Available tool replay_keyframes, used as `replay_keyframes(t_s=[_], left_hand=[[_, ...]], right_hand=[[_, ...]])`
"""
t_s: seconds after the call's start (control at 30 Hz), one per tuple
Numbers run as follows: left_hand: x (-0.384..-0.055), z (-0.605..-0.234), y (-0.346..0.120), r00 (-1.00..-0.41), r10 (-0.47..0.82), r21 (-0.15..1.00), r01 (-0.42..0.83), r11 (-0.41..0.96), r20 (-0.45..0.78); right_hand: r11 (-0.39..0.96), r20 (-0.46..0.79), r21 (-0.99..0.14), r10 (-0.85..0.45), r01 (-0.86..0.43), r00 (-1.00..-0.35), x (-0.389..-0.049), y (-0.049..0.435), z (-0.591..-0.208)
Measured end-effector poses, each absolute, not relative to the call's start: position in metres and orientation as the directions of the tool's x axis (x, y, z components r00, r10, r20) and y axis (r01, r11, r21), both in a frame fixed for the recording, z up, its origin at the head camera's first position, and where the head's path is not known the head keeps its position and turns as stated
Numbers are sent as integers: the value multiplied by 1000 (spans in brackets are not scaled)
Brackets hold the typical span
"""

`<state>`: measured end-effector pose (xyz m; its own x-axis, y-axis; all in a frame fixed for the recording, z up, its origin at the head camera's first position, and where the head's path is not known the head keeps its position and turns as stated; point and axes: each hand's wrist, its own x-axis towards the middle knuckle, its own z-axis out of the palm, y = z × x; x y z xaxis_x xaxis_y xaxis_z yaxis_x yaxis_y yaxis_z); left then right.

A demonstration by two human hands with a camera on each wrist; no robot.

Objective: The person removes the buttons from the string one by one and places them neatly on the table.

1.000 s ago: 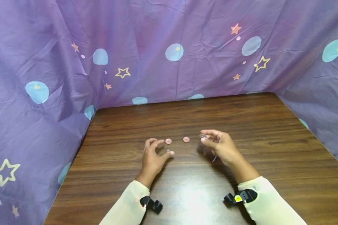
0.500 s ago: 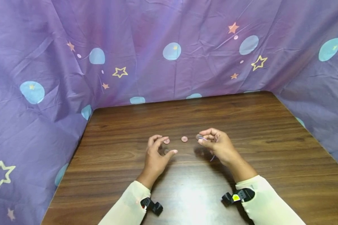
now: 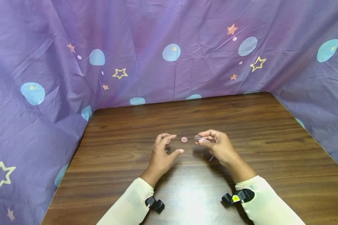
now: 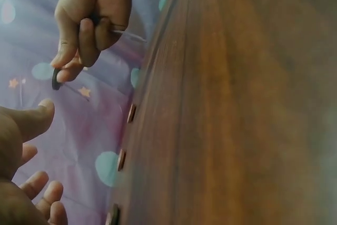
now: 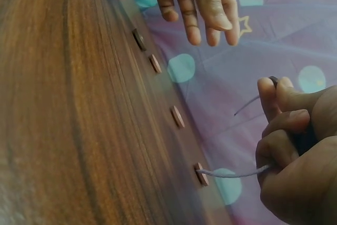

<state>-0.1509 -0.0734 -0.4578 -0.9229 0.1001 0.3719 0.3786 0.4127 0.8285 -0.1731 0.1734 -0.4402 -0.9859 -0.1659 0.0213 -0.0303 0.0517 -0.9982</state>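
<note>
My right hand pinches a dark round button between thumb and index finger, above the table. A thin purple cord trails from its curled fingers, and a short cord end sticks out by the button. Something dark also shows inside those fingers; I cannot tell what it is. My left hand faces it with thumb and fingers spread, holding nothing. Between the hands, a pink button lies on the tabletop. Another pink button and a dark button lie beneath the left hand, mostly hidden in the head view.
The wood-grain table has a purple curtain with stars and planets behind it and at its sides. In the right wrist view, a further pink button lies nearest the right hand, with the cord overlapping it.
My left hand has moved right, its fingers now covering the left pink button in the head view. My right hand has shifted slightly left, still pinching the dark button.
</note>
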Motion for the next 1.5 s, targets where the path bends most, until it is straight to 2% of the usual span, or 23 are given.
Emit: replay_keyframes(t_s=[0.4,0.7,1.0,1.5], left_hand=[[-156,-455,-54,-916,140,801,397,448,376],[-162,-445,-40,-929,138,836,369,406,343],[-158,-446,-27,-960,128,881,280,381,250],[-162,-448,-27,-948,121,878,318,358,294]], right_hand=[[66,16,-997,-155,-27,-988,-172,173,-439],[62,42,-997,-142,-51,-989,-174,173,-442],[34,37,-998,-163,-44,-986,-176,171,-445],[59,43,-997,-155,-53,-987,-176,171,-445]])
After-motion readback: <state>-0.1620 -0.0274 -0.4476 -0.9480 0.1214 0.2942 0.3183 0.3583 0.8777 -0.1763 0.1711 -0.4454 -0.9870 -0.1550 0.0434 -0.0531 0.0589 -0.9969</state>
